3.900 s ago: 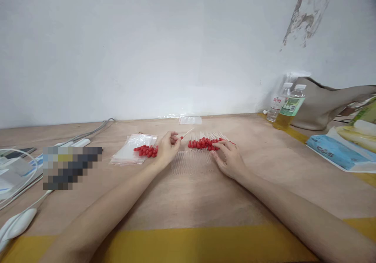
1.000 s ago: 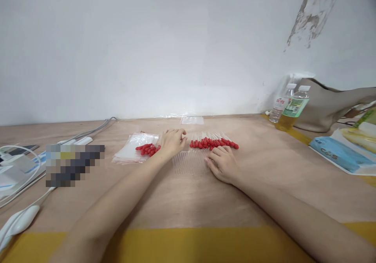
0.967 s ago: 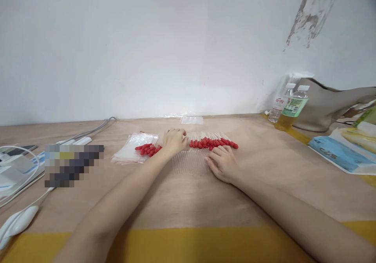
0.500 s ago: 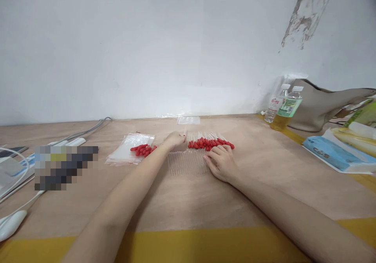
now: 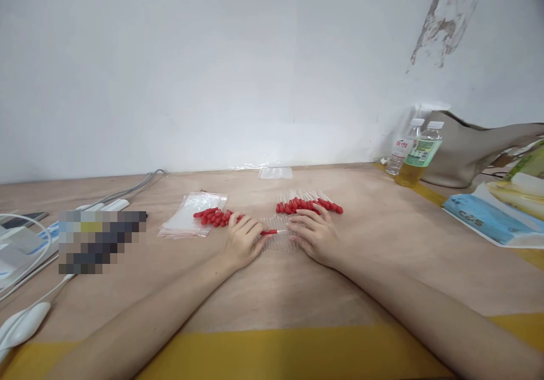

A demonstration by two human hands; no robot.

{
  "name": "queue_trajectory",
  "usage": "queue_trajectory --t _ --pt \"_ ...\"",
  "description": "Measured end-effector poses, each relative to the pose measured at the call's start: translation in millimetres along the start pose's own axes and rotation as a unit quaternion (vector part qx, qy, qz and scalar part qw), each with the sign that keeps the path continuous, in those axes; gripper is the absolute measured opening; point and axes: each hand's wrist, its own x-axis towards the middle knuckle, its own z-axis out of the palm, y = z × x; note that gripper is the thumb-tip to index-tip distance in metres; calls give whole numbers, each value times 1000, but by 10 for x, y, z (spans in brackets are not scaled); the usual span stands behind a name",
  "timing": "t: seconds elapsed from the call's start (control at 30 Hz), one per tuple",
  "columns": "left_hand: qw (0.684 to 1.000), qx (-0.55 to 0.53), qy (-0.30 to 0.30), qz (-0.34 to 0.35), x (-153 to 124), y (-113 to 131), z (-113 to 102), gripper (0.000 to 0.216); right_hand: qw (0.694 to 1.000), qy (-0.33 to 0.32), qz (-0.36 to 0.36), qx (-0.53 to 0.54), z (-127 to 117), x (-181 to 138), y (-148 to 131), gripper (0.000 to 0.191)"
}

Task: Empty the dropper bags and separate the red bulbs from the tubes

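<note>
Between both hands, level over the table, is a red-tipped stick (image 5: 268,232). My left hand (image 5: 243,240) pinches its red end with thumb and fingers. At the pale end, my right hand (image 5: 315,235) has its fingertips drawn together on the shaft; whether a clear sleeve covers that part I cannot tell. Beneath the hands lies a row of thin clear tubes (image 5: 276,245), partly hidden by them. Just behind my right hand, a row of red-tipped white sticks (image 5: 293,205) lies side by side. Left of my left hand is a heap of loose red pieces (image 5: 212,217).
Clear plastic bags (image 5: 181,221) are stacked under the heap at left, and another small bag (image 5: 276,173) lies by the wall. Two bottles (image 5: 419,156), a grey-brown bag (image 5: 454,153) and a blue tissue pack (image 5: 488,218) stand right. Cables and a white mouse (image 5: 29,322) lie left.
My left hand has come back toward me from the far end of the tubes and now holds a red end in front of my right hand. My right hand has moved only slightly.
</note>
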Motion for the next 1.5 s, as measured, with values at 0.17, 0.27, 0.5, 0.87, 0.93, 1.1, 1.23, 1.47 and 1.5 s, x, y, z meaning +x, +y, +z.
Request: queue_trajectory --t 0.17,0.27,0.5,0.87,0.93,1.1,1.23,1.47,1.5 --pt "1000 -28 7 2 -3 -11 51 11 1000 -6 13 11 25 -8 5 14" --pt "999 -39 4 2 -6 -4 45 10 1000 -9 17 17 30 -3 4 13" --pt "998 -49 -23 34 67 54 34 21 999 -14 28 27 42 5 -7 12" --pt "996 -29 35 81 53 81 60 8 998 -19 -8 55 66 24 -77 15" --pt "996 -23 37 82 54 88 57 9 998 -5 -18 65 85 24 -77 13" --pt "997 16 -19 75 73 104 43 12 995 22 -38 87 94 37 -91 10" --pt "994 36 -57 85 94 111 25 17 995 31 -60 75 84 42 -88 11" --pt "992 29 -81 89 103 111 -4 23 991 37 -127 24 71 28 -38 14" --pt "992 27 -82 89 102 111 -7 24 990 39 -135 19 65 27 -35 13"
